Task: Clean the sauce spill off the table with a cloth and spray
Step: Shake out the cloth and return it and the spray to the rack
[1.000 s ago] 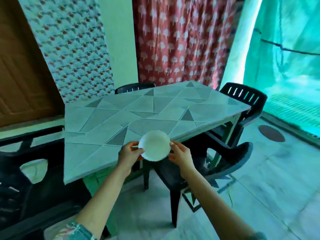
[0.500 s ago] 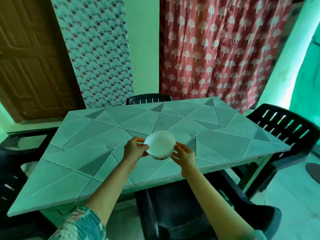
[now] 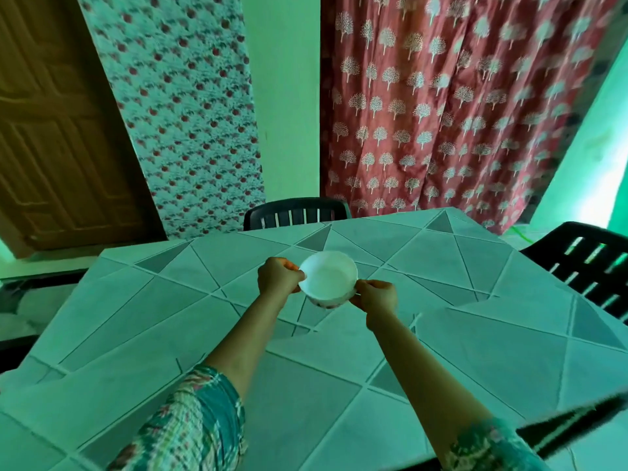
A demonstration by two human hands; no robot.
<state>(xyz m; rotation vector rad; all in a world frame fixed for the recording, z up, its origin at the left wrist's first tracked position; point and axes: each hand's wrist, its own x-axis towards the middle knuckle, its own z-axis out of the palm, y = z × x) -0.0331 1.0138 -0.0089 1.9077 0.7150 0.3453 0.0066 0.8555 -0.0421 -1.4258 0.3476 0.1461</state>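
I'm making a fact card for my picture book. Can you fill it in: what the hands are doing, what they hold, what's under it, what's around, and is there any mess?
Left hand: grips bowl's left rim
Right hand: grips bowl's right side
Bowl: white, looks empty, patterned base
Table: grey triangle-pattern top, under the bowl
Chairs: dark, one behind, one right
Spill, cloth, spray: none visible

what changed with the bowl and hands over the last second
The bowl went from the table's near edge to out over the middle of the table, and the person stepped closer. Unchanged: left hand and right hand hold it by the rim; nothing else sits on the table.
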